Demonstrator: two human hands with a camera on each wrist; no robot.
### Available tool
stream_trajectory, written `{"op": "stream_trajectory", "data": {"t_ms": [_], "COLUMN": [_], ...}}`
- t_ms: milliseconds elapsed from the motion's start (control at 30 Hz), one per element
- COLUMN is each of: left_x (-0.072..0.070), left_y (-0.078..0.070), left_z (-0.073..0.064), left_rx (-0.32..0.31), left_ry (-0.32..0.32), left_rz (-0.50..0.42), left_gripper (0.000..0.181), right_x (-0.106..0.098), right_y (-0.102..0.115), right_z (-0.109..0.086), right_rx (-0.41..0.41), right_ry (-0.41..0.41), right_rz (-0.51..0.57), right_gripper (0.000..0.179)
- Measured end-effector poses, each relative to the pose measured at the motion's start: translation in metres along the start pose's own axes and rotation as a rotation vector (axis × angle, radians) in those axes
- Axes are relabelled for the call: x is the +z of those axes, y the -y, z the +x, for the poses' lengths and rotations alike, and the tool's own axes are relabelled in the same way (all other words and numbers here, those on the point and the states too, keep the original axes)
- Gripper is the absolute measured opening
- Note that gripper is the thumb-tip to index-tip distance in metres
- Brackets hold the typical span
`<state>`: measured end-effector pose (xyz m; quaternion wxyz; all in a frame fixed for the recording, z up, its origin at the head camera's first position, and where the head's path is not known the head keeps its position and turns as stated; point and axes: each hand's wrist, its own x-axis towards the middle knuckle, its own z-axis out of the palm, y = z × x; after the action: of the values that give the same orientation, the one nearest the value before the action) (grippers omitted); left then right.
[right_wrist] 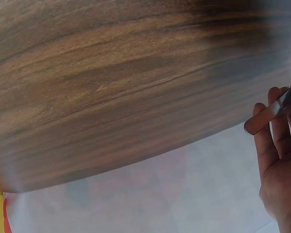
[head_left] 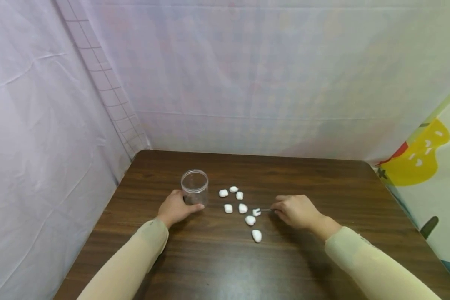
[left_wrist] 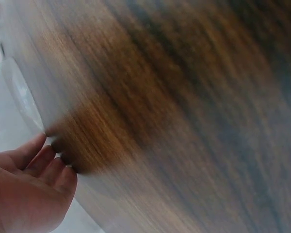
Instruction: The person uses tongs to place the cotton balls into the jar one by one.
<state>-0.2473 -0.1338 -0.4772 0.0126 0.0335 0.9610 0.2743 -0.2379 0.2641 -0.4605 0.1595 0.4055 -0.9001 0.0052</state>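
Note:
My left hand [head_left: 176, 208] grips a clear, open-topped plastic jar [head_left: 195, 183] standing upright on the table, with the thumb across its near side. In the left wrist view, the fingers [left_wrist: 53, 162] are curled against the jar [left_wrist: 22, 92]. A slim metal utensil [head_left: 266, 209] is held in my right hand [head_left: 296, 211]; its flat, rounded handle end [right_wrist: 262, 120] shows in the right wrist view. The utensil's tip is at a small white marshmallow-like lump [head_left: 256, 212], and its exact shape is too small to tell. Several similar white lumps [head_left: 243, 208] lie between the hands.
The dark wood-grain table [head_left: 225, 266] extends around both hands. White cloth [head_left: 247, 75] hangs behind its far edge and more cloth [head_left: 33, 125] hangs at the left. Patterned fabric [head_left: 416, 162] with a yellow shape borders the right side.

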Motion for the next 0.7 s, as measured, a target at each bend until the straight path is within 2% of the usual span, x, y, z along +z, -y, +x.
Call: {"op": "stream_trajectory", "data": {"t_ms": [200, 367, 533, 700], "left_x": [-0.001, -0.003, -0.003, -0.003], "left_y": [0.0, 0.001, 0.001, -0.002], "left_z": [-0.001, -0.002, -0.002, -0.001], "left_rx": [-0.007, -0.022, -0.032, -0.025], "left_ry": [0.006, 0.004, 0.008, 0.016], "left_rz": [-0.004, 0.001, 0.004, 0.0], "left_gripper": [0.081, 0.081, 0.082, 0.082], "right_x": [-0.006, -0.015, -0.026, -0.036], "right_y": [-0.005, -0.01, -0.011, -0.007], "right_z": [0.0, 0.006, 0.024, 0.051], "right_rx": [0.024, 0.027, -0.007, -0.058], "right_ry": [-0.006, -0.022, -0.032, -0.051], "right_rz": [-0.017, -0.012, -0.003, -0.005], "right_gripper": [0.011, 0.01, 0.01, 0.01]}}
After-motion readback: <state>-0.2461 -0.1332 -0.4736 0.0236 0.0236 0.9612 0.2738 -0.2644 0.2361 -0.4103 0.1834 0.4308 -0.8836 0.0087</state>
